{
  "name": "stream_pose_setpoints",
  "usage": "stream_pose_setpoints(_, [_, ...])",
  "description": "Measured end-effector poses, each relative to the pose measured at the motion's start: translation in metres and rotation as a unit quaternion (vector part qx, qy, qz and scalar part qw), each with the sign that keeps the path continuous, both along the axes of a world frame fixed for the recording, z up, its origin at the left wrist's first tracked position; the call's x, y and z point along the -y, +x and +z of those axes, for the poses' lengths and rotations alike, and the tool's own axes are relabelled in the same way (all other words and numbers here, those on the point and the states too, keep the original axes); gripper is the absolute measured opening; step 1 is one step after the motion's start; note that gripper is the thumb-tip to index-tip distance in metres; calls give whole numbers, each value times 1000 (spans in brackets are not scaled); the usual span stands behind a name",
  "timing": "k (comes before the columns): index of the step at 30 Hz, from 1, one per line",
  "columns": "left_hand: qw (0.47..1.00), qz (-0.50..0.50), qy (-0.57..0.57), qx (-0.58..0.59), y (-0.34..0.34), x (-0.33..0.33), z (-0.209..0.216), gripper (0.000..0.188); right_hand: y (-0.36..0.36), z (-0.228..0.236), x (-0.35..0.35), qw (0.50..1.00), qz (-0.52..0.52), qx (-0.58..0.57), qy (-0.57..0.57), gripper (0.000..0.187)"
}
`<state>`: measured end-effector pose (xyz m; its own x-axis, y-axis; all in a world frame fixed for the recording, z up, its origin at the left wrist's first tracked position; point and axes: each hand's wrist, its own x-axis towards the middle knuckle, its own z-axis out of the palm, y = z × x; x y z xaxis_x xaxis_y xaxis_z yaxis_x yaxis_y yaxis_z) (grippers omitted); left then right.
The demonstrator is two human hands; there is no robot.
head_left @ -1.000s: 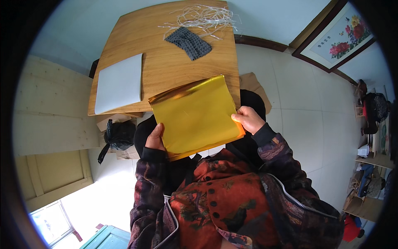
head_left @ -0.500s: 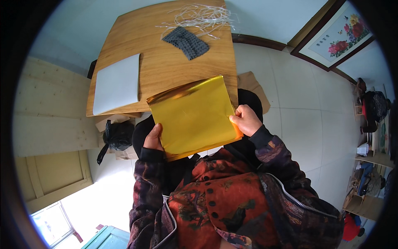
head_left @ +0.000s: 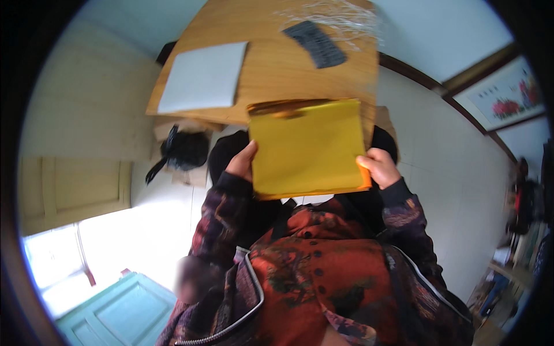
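Observation:
A stack of shiny gold foil sheets (head_left: 309, 150) spans the space between my two hands, over my lap and the near edge of the wooden table. My left hand (head_left: 242, 162) grips the stack's left edge, thumb on top. At the lower right corner my right hand (head_left: 381, 167) pinches the edge, and an orange glint shows beside its fingers. The undersides of the sheets are hidden, so the fingers beneath do not show.
On the wooden table (head_left: 277, 78) lie a silver-white flat panel (head_left: 202, 76), a grey knitted piece (head_left: 316, 45) and a tangle of clear strips (head_left: 340, 20). A black plastic bag (head_left: 186, 151) rests on the floor at left. Shelves with belongings (head_left: 513, 271) stand far right.
The view has turned, so the table and surroundings sit differently in the picture. The gold stack has gone from slanting to nearly level, still held by both hands.

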<state>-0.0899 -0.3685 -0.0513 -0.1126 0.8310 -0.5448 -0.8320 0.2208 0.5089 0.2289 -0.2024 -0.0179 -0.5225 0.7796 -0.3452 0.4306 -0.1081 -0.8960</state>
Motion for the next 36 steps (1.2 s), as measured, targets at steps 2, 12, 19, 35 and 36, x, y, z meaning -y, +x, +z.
stream_pose_setpoints(2, [999,10,33,30,1,-2,1,44,0,-1,0,1000,-5,-8,9,27])
stream_pose_setpoints(12, [999,15,7,34,2,0,3,48,-5,16,-1,983,56,92,150,30])
stream_pose_setpoints(19, [998,9,20,57,-2,-2,-5,47,-7,19,2,982,36,105,156,28])
stream_pose_setpoints(35, [997,-31,37,-58,1,2,-2,40,-11,0,26,985,-67,25,158,25])
stream_pose_setpoints(36, [998,-34,41,-43,1,2,-2,40,-14,-1,27,989,-107,-25,95,27])
